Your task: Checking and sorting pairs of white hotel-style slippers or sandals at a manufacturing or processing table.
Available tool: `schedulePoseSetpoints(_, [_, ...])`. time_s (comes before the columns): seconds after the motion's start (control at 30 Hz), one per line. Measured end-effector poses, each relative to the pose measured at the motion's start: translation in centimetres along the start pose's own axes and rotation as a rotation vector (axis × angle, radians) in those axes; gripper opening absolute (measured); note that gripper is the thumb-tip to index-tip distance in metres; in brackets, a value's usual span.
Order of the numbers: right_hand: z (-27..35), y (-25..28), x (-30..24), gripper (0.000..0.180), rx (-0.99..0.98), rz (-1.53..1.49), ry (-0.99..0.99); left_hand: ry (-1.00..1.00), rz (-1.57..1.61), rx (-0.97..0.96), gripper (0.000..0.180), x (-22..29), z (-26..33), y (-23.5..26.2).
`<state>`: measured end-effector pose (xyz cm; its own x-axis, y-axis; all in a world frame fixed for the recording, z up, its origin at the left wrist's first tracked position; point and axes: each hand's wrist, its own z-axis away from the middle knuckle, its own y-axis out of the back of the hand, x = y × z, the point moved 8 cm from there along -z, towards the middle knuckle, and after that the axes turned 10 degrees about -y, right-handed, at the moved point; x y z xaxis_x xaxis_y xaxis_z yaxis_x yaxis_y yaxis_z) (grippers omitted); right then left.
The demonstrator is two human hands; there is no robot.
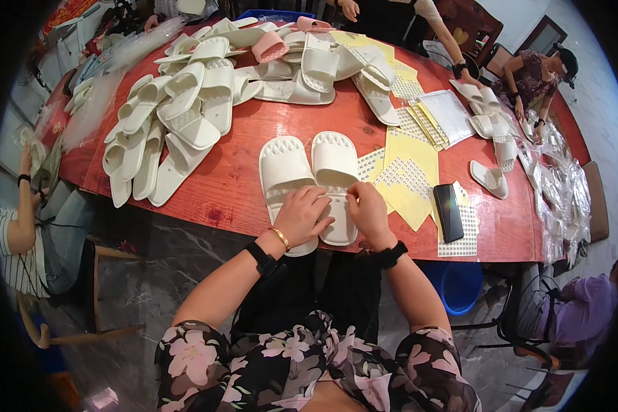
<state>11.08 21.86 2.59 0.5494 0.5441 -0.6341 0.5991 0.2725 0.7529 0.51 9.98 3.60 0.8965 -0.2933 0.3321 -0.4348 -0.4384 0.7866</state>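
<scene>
A pair of white slide slippers lies side by side at the table's near edge, toes pointing away from me. Across the footbed of the left slipper [285,165] rests my left hand [300,215], its fingers stretched toward the right slipper [334,161]. My right hand [369,214] is at that right slipper's outer edge with fingertips pinched over the footbed. Whatever is between those fingertips is too small to make out. Small dark marks show on the right slipper's footbed beside the hand. Yellow-backed sticker sheets [408,180] lie just right of the pair.
White slippers [202,89] are heaped at the far left, with a pink slipper [270,47] among them. A phone [449,214] and clear plastic bags [450,115] lie right. Bagged slippers [559,189] line the right edge. Co-workers sit around the red table [237,147].
</scene>
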Motion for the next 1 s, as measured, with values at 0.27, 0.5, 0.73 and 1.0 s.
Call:
schedulePoseSetpoints(0.27, [0.5,-1.4,0.3,0.011,-0.095,-0.009,-0.086,0.035,-0.186,-0.083,0.062,0.5,-0.2,-1.0])
schedulePoseSetpoints(0.5, [0.2,-1.8,-0.3,0.009,-0.123,0.023,-0.08,0.055,-0.149,-0.149,0.066,0.2,-0.2,-1.4])
schedulePoseSetpoints(0.73, [0.1,-1.7,-0.4,0.009,-0.081,0.014,-0.122,0.042,-0.127,-0.115,0.065,0.2,-0.2,-1.3])
schedulePoseSetpoints(1.0, [0.1,-2.5,-0.1,0.011,-0.027,0.084,-0.076,0.025,-0.14,-0.077,0.065,0.2,-0.2,-1.2])
